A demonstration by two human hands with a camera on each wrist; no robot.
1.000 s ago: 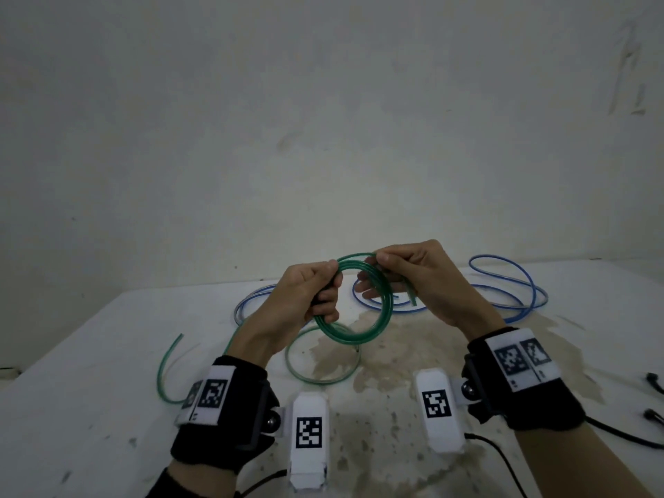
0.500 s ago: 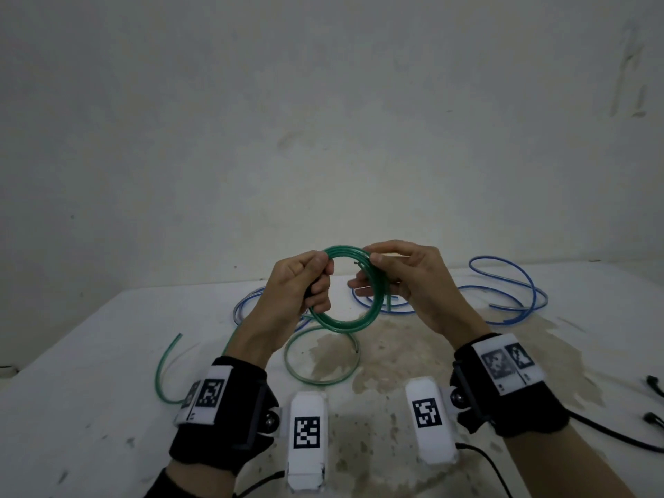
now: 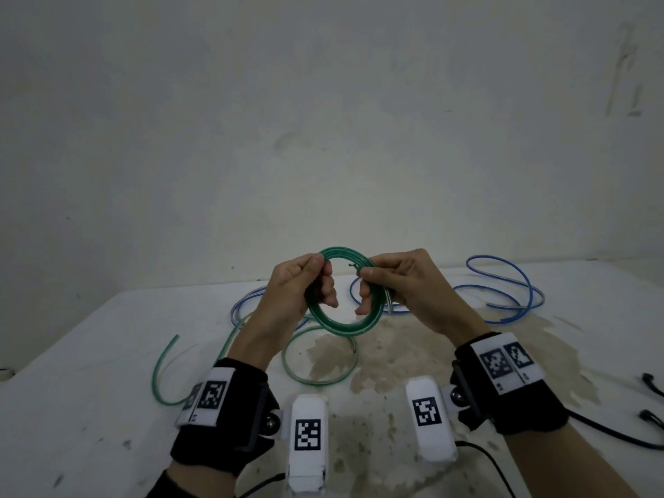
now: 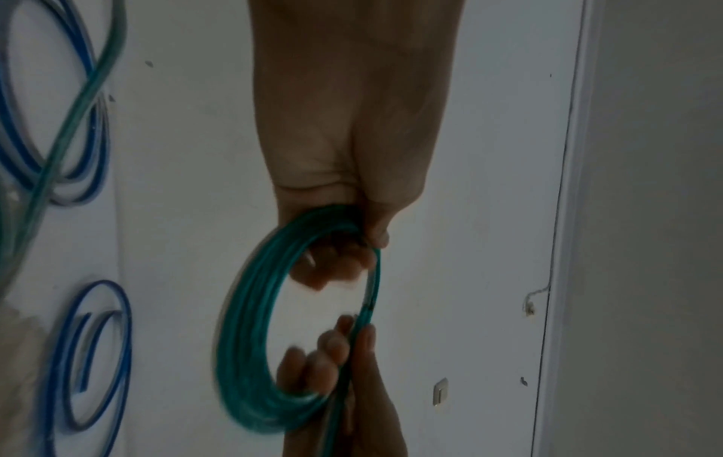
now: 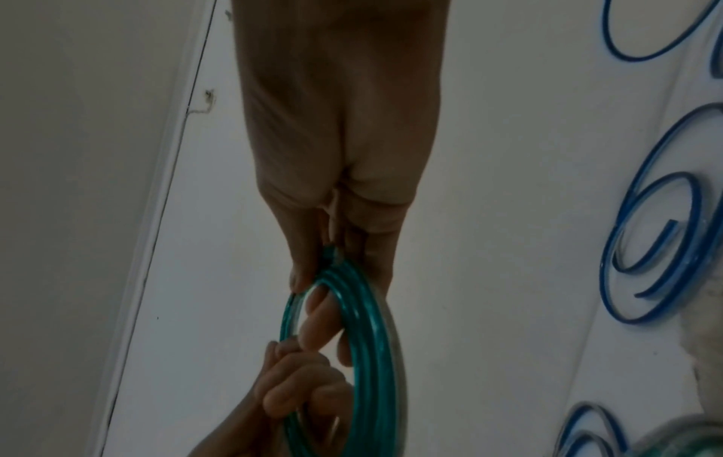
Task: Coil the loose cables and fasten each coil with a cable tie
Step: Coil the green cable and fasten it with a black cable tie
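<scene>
A green cable coil [image 3: 343, 327] of several turns is held upright above the white table [image 3: 107, 354]. My left hand [image 3: 305, 285] grips its left side, with thumb and fingers curled round the bundle [image 4: 250, 309]. On the right side, my right hand [image 3: 391, 282] pinches the strands [image 5: 352, 303] between thumb and fingers. A short dark end [image 3: 353, 267] sticks out at the top of the coil by my right thumb. The rest of the green cable [image 3: 316, 381] trails down in a loose loop on the table to a free end [image 3: 169, 348] at the left.
A loose blue cable [image 3: 503, 282] sprawls over the table behind my hands, from the left [image 3: 248, 300] to the far right. Small black cable ends [image 3: 650, 381] lie at the table's right edge. A brownish stain [image 3: 388, 339] covers the table's middle. A pale wall stands behind.
Both hands have risen slightly and turned the coil. My right hand has shifted its pinch along the coil's upper right, and the coil now faces me more squarely.
</scene>
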